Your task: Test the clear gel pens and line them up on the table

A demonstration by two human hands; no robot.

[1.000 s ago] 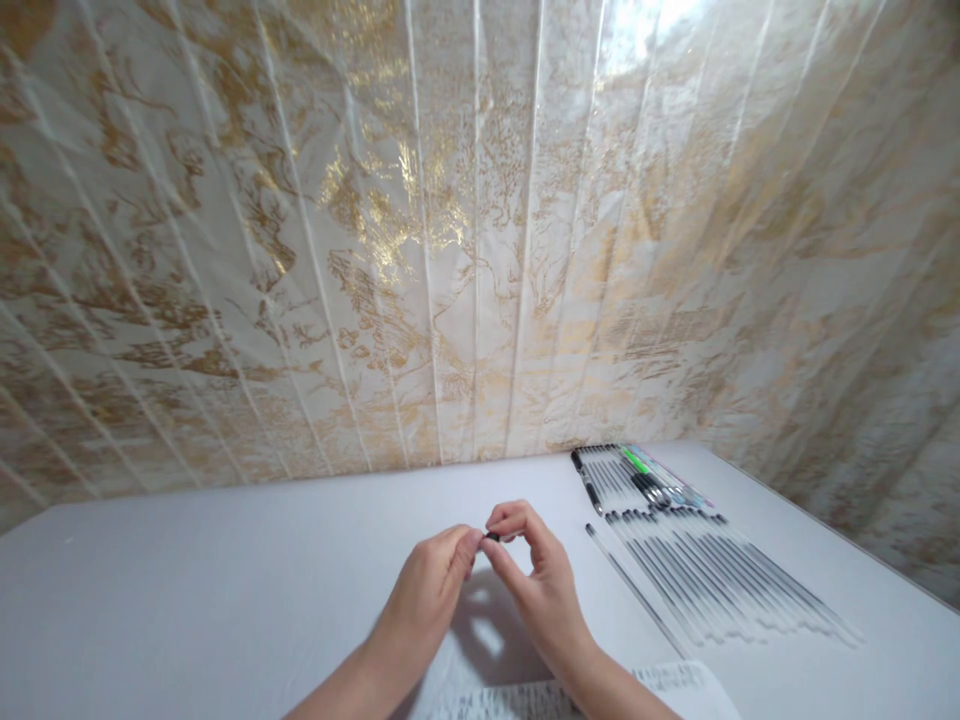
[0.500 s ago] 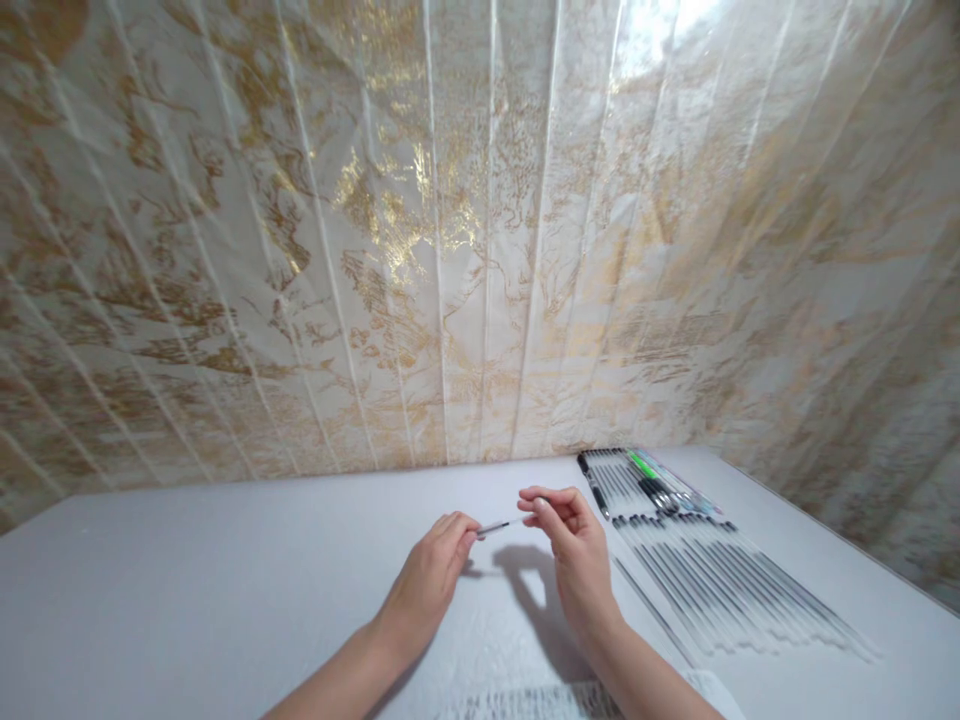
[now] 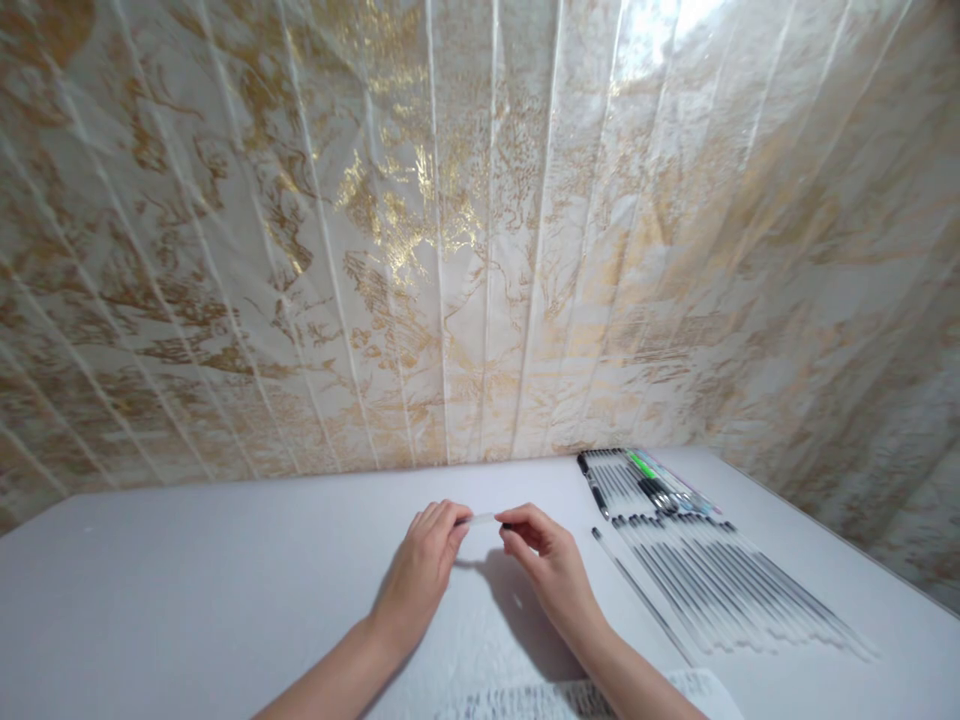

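Above the white table, my left hand (image 3: 421,570) and my right hand (image 3: 551,562) hold a thin pen refill (image 3: 482,519) between them, one at each end. The fingertips of both hands are closed in a pinch. A pale, clear stretch of the refill shows in the gap, and a black end pokes from my right fingertips. The rest is hidden by my fingers. To the right of my right hand, a single refill (image 3: 645,597) with a black end lies slantwise, beside a row of several similar refills (image 3: 735,580).
Behind the row lie several pens (image 3: 656,492), a black pen (image 3: 594,487) and a green one (image 3: 641,464). A paper with dark marks (image 3: 540,700) lies at the near edge of the white table (image 3: 187,580). A gold-patterned curtain (image 3: 390,250) hangs behind.
My hands have drawn closer together, my right hand moving left and slightly lower, so less of the refill shows. The black top of the single refill at right is now uncovered.
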